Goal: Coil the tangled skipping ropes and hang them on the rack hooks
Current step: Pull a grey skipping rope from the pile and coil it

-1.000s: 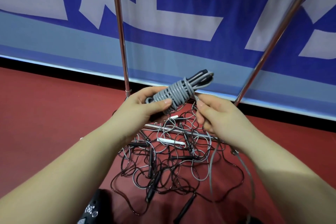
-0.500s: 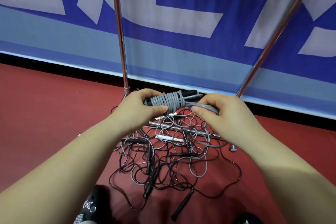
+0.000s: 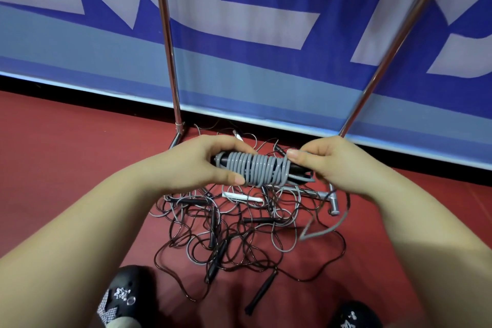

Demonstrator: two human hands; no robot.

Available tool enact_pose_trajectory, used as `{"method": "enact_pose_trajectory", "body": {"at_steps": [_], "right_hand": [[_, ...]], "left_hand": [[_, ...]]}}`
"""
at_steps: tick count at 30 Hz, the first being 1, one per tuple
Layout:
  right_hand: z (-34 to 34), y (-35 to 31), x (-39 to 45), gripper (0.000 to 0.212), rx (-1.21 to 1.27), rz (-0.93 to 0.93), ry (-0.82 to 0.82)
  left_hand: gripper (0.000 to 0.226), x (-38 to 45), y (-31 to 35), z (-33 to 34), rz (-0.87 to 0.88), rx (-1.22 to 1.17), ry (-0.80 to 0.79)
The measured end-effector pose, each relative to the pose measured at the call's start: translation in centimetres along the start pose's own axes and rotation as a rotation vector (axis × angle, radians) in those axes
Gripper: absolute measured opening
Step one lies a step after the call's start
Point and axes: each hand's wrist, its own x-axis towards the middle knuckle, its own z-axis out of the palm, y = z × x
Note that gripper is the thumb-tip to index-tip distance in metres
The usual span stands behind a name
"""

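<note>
1. A person holds a grey plastic skipping rope wound in tight coils around its black handles (image 3: 257,170), level, above a tangled pile of thin black and grey skipping ropes (image 3: 234,226) on the red floor (image 3: 66,157).
2. The left hand (image 3: 197,165) grips the bundle's left end, fingers curled over it and thumb below.
3. The right hand (image 3: 335,165) pinches the grey cord at the bundle's right end; a loose grey tail (image 3: 323,231) hangs below that hand.
4. Behind the pile stand two shiny metal rack poles (image 3: 167,42) before a blue and white banner (image 3: 266,8).
5. Two black shoes (image 3: 125,295) show in front of the pile.
</note>
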Motion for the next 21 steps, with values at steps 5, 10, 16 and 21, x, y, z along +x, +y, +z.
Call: {"method": "enact_pose_trajectory", "body": {"at_steps": [5,10,16,21], "right_hand": [[-0.5,-0.7,-0.3,0.043,0.348,0.082,-0.258],[-1.1,-0.7,-0.3,0.03,0.742,0.132,-0.446],[0.8,-2.0,0.7,0.013,1.042,-0.058,-0.137],[2.1,-2.7,0.9,0.024,1.098,-0.117,0.052]], "left_hand": [[0.04,-0.6,0.4,-0.3,0.066,-0.133,-0.06],[0.044,-1.2,0.9,-0.6,0.123,-0.32,-0.145],[0.039,-0.8,1.1,0.0,0.118,-0.585,-0.036],[0.038,0.0,1.3,0.7,0.048,-0.739,0.094]]}}
